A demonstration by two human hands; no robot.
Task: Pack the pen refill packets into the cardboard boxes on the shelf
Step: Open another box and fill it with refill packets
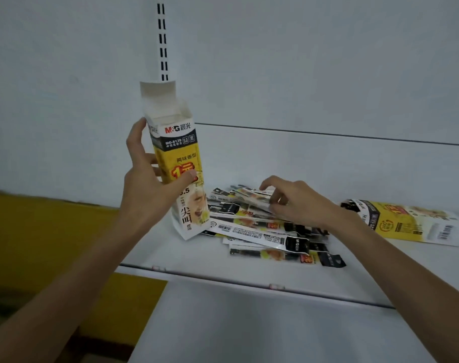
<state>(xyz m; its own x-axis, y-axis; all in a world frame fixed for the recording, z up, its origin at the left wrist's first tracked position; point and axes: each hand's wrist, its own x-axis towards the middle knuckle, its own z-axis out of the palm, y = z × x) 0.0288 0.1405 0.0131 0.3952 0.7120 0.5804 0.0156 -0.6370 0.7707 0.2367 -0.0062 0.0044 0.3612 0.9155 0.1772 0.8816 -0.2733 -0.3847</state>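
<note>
Both bare forearms are reaching in from the lower edge over a white shelf with a smooth, matte surface. The left hand is gripping the upright cardboard box at mid-height, with the thumb pressing on the printed front face and the fingers wrapping round the left side. This box is tall, rectangular and printed in yellow, black and white. It is leaning slightly, with its lower end meeting the shelf just beside the left edge of the pile. Its top flap is standing open, showing a white interior; whether anything is inside cannot be determined. The right hand, palm down, is curling its fingers and thumb round the topmost of the pen refill packets, pinching them. These are long, flat, glossy sleeves lying in a loose, overlapping heap at the shelf centre. To the right of the pile, apart from it, a second box is lying flat on its side. Behind everything, a plain white back panel is carrying a vertical slotted upright.
</note>
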